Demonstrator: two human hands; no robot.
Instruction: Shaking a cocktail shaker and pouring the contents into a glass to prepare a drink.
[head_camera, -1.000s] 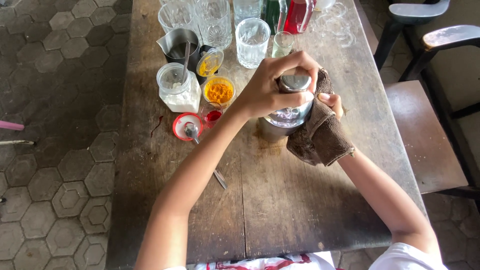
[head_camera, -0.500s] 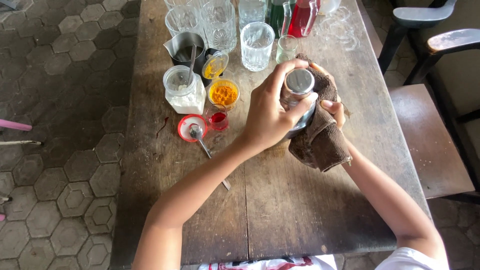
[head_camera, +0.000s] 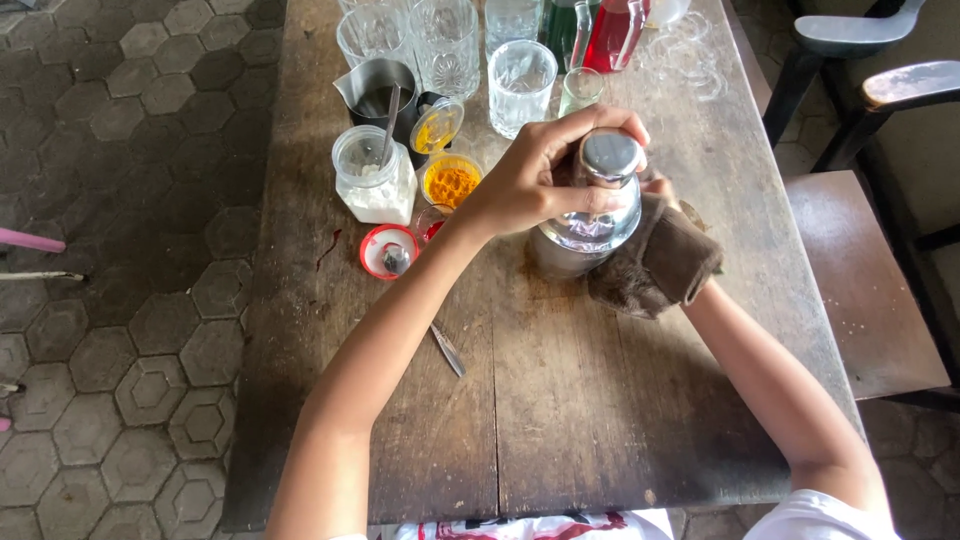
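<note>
A shiny steel cocktail shaker (head_camera: 592, 215) stands on the wooden table (head_camera: 560, 400) in front of me. My left hand (head_camera: 545, 175) wraps around its upper part, fingers curled next to the round cap. My right hand (head_camera: 660, 190) is mostly hidden behind the shaker, pressing a brown cloth (head_camera: 655, 262) against the shaker's right side. A long spoon (head_camera: 400, 265) rests in a red lid (head_camera: 385, 250) to the left.
At the back stand several clear glasses (head_camera: 520, 80), a steel jug (head_camera: 380, 90), a jar of white powder (head_camera: 373, 180), a small pot of orange powder (head_camera: 450, 182), and green and red bottles (head_camera: 610, 35). Dark chairs (head_camera: 880, 90) sit to the right; hexagon tiles (head_camera: 110, 300) cover the floor.
My left hand slid from covering the cap to gripping the shaker's shoulder. The shaker was tilted and lifted half a second ago and now stands upright on the table.
</note>
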